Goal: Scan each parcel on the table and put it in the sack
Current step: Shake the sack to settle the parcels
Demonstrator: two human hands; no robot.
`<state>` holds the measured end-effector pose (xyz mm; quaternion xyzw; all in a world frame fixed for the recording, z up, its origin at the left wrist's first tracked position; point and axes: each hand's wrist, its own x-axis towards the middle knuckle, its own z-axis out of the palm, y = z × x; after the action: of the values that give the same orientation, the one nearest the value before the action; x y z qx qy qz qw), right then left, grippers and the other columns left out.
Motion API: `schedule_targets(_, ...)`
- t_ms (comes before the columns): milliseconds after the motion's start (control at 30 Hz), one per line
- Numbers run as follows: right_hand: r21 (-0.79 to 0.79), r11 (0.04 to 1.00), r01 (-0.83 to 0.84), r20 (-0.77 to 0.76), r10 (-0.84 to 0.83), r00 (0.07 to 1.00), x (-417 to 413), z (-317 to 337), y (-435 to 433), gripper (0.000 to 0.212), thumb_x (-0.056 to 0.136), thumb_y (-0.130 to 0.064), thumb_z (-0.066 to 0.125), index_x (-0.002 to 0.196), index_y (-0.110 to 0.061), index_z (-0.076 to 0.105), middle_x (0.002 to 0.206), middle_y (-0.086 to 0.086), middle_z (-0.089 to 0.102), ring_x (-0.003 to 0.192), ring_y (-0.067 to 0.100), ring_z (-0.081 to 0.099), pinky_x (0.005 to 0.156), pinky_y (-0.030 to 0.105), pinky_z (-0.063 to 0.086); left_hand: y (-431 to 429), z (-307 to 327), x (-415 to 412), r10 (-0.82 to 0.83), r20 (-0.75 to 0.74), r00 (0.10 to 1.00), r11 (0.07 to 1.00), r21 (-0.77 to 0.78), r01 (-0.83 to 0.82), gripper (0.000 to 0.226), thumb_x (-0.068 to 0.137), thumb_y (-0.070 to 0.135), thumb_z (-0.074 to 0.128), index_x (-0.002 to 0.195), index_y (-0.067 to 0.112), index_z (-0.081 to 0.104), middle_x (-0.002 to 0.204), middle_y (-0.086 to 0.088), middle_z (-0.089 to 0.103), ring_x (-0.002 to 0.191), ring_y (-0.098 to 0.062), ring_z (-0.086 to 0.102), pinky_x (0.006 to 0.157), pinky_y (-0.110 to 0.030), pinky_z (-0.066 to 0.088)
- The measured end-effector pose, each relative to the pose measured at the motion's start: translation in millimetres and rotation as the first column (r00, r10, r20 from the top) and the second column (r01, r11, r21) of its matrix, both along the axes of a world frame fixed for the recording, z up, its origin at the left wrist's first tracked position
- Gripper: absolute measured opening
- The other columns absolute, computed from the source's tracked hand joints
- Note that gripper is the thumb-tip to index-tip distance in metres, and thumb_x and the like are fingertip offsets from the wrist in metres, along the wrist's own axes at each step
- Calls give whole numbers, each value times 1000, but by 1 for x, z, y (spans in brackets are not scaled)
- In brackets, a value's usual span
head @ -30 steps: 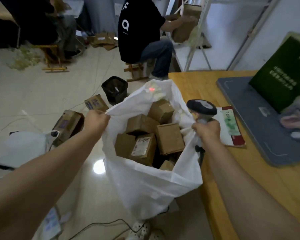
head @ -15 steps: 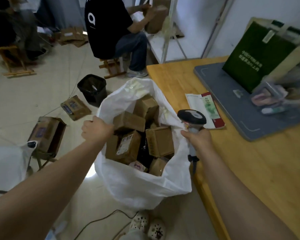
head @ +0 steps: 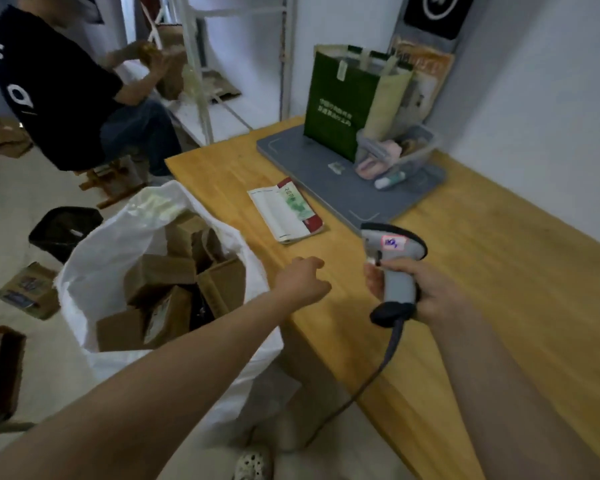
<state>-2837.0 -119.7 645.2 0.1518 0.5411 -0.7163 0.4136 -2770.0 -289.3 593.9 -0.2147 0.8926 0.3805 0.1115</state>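
A white sack (head: 104, 258) stands on the floor against the left edge of the wooden table (head: 499, 278). Several brown cardboard parcels (head: 160, 275) fill it. My left hand (head: 302, 278) hovers over the table's left edge beside the sack, fingers loosely curled, holding nothing. My right hand (head: 420, 289) grips the handle of a grey barcode scanner (head: 392, 258) above the table; its cable hangs down to the floor. A flat white and red packet (head: 284, 209) lies on the table beyond my left hand.
A grey mat (head: 340, 188) on the table carries a green bag (head: 340, 98) and a clear plastic box (head: 399, 150). On the floor are a black bin (head: 63, 230) and loose boxes (head: 28, 289). A seated person (head: 66, 91) handles a parcel by a white rack.
Both hands have let go of the sack's rim. My left hand moved right over the table edge, my right hand with the scanner swung over the table. The view turned right.
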Motion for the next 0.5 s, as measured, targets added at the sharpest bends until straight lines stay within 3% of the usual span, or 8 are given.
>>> schedule_targets(67,-194,958,213,3,-216,976,-26,12,48,108,11,14,84,113,3,51,82,26,70,67,32,72,53,40,58,40,8,-25,-94,-4,996,996,8,94,53,92,22,59,142,17,44,143,-6,46,124,-23,51,98,-35,49)
schedule_targets(100,-242,927,287,-12,-299,954,-38,20,71,118,6,15,82,118,2,48,88,30,68,72,35,72,55,43,58,61,12,-39,-141,-8,990,990,1,141,52,92,22,58,142,16,44,143,-6,46,125,-23,49,100,-36,47)
schedule_targets(133,-270,896,353,-31,-375,927,-48,28,94,116,15,15,84,123,0,44,96,33,66,82,39,71,57,48,58,82,16,-52,-175,-20,984,985,0,175,51,93,23,56,142,15,45,143,-7,47,126,-23,48,103,-37,44)
schedule_targets(167,-305,860,408,-45,-441,896,-57,36,118,99,39,13,84,127,-3,41,106,33,60,95,42,67,61,52,57,104,21,-64,-198,-43,979,980,10,199,50,94,23,55,142,13,45,143,-7,47,128,-23,47,105,-37,42)
schedule_targets(233,-316,779,541,-52,-584,810,-77,40,164,36,86,2,58,119,-3,44,114,23,50,112,39,57,70,49,55,146,31,-86,-221,-100,970,972,56,227,45,97,21,50,140,10,48,143,-7,49,129,-23,46,106,-33,39)
schedule_targets(300,-257,742,619,-58,-651,757,-95,29,207,6,95,-7,49,101,-4,50,103,14,50,101,30,57,79,45,55,184,39,-101,-238,-136,962,962,100,252,42,100,21,46,140,10,49,142,-7,50,129,-23,47,105,-31,38)
schedule_targets(400,-42,789,613,-25,-614,789,-99,-6,251,15,94,-14,58,103,-4,51,99,12,51,94,30,58,83,43,53,227,37,-112,-325,-116,939,940,71,334,40,102,22,42,140,10,48,141,-7,51,126,-24,49,100,-31,39)
schedule_targets(500,76,807,586,27,-589,808,-85,-52,273,24,93,-13,60,113,-4,50,95,11,53,79,26,56,65,39,56,250,21,-119,-413,-57,909,910,0,414,43,103,26,41,142,11,45,144,-6,48,129,-22,47,103,-31,38)
